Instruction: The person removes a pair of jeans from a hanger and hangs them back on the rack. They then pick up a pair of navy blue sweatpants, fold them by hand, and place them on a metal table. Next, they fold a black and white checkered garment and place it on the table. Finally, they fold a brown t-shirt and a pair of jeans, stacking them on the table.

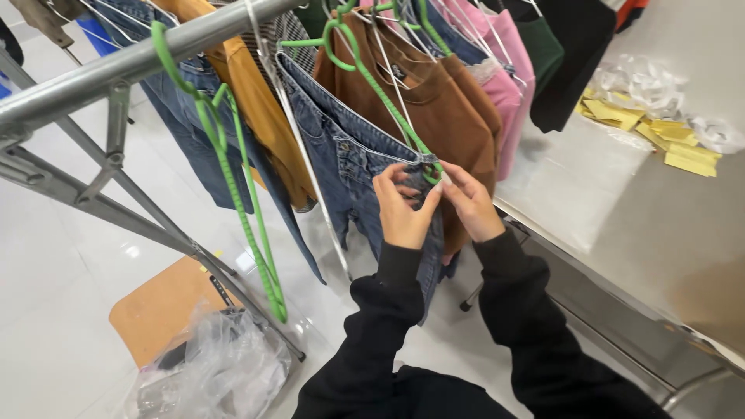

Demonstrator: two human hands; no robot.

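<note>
Both hands working at the waistband of the blue jeans (349, 167), hanging mid-rail on a green hanger (380, 89). Left hand (403, 213) is pinching the denim at the waist corner; right hand (469, 203) is gripping the same spot beside the hanger clip. Jeans are already hanging; fastening looks unfinished. Yellow paper tags (660, 136) are lying far right on the grey table (667, 225), near clear wrapping. Crumpled plastic bag (221, 372) is sitting near left on the floor.
</note>
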